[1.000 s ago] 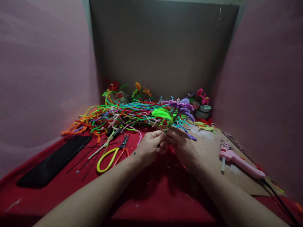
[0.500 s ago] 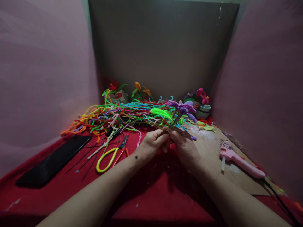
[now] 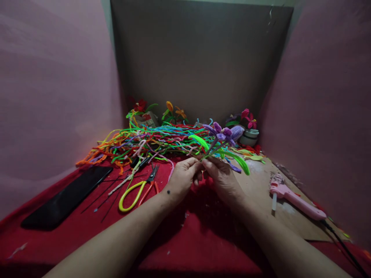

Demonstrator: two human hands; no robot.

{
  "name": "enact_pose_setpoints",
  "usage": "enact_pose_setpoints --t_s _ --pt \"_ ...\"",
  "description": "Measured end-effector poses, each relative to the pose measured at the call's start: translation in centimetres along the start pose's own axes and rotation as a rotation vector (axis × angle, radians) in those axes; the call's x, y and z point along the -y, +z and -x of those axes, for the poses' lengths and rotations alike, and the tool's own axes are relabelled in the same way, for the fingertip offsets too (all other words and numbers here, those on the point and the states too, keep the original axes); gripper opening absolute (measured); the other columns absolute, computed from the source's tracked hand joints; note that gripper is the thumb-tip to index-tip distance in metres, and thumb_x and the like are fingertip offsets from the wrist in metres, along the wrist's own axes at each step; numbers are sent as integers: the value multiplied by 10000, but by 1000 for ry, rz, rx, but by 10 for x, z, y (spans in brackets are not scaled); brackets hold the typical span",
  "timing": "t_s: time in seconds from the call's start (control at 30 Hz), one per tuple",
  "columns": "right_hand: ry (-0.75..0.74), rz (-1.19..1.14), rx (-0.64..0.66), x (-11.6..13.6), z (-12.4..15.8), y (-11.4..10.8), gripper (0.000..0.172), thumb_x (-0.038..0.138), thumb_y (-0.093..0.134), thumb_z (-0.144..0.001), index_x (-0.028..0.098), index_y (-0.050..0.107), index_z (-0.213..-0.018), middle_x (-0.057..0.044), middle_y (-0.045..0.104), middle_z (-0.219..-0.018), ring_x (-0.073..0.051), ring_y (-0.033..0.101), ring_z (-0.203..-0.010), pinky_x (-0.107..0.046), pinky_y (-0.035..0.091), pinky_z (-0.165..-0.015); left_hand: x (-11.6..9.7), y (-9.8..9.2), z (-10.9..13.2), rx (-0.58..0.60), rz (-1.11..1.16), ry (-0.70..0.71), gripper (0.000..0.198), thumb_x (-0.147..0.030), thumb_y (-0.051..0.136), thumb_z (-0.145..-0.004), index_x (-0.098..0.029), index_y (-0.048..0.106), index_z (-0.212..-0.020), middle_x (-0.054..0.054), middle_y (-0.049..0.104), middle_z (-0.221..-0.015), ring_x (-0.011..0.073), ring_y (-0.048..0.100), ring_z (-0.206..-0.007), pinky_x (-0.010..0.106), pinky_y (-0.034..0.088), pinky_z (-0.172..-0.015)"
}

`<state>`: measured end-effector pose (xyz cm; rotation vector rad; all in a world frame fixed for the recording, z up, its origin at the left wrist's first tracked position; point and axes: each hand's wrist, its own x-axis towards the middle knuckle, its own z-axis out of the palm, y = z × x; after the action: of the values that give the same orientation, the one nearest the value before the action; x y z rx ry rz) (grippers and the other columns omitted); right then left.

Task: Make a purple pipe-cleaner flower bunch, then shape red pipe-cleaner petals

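Both hands meet above the red cloth and pinch the stem of a pipe-cleaner flower (image 3: 222,133) with purple petals and bright green leaves (image 3: 237,159). My left hand (image 3: 183,178) has its fingers closed on the stem's lower end. My right hand (image 3: 223,179) grips the same stem just beside it, fingers curled. The purple bloom points up and away from me, with one green leaf bending out to the right. Just behind the flower lies a big heap of coloured pipe cleaners (image 3: 145,142).
Yellow-handled scissors (image 3: 133,191), thin wires (image 3: 108,195) and a black flat case (image 3: 66,197) lie left on the red cloth (image 3: 188,239). A pink glue gun (image 3: 292,197) rests on a brown board (image 3: 261,181) at right. Finished flowers (image 3: 174,112) and a small jar (image 3: 249,136) stand at the back wall.
The flower has been turned in my fingers. A green leaf now sticks out to the right, and the purple bloom has shifted a little right.
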<state>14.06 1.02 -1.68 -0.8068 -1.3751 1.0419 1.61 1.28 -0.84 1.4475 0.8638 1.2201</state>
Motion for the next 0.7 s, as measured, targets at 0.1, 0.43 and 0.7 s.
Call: enact_pose_setpoints --t_s 0.1,0.43,0.7 --pt "24 29 13 5 0 1 211 341 538 -787 174 599 -672 24 511 -579 -98 409 -538 -235 321 -524 1 -2 0 12 149 -61 302 -368 581 -774 -131 513 -601 -42 481 -466 26 357 -377 155 256 -410" --pt "10 -63 -14 3 -1 -1 194 362 576 -730 177 631 -713 -7 537 -602 -140 479 -594 -262 393 -563 -2 -9 1 261 210 -166 235 -341 474 -834 -154 522 -700 -67 383 -434 54 281 -350 196 261 -411" --pt "-43 37 -44 8 0 2 190 351 546 -774 188 632 -726 -10 599 -714 -146 510 -668 -268 406 -637 6 -3 7 -65 -606 211 202 -307 466 -830 -200 571 -695 -21 548 -583 110 492 -538 223 350 -567"
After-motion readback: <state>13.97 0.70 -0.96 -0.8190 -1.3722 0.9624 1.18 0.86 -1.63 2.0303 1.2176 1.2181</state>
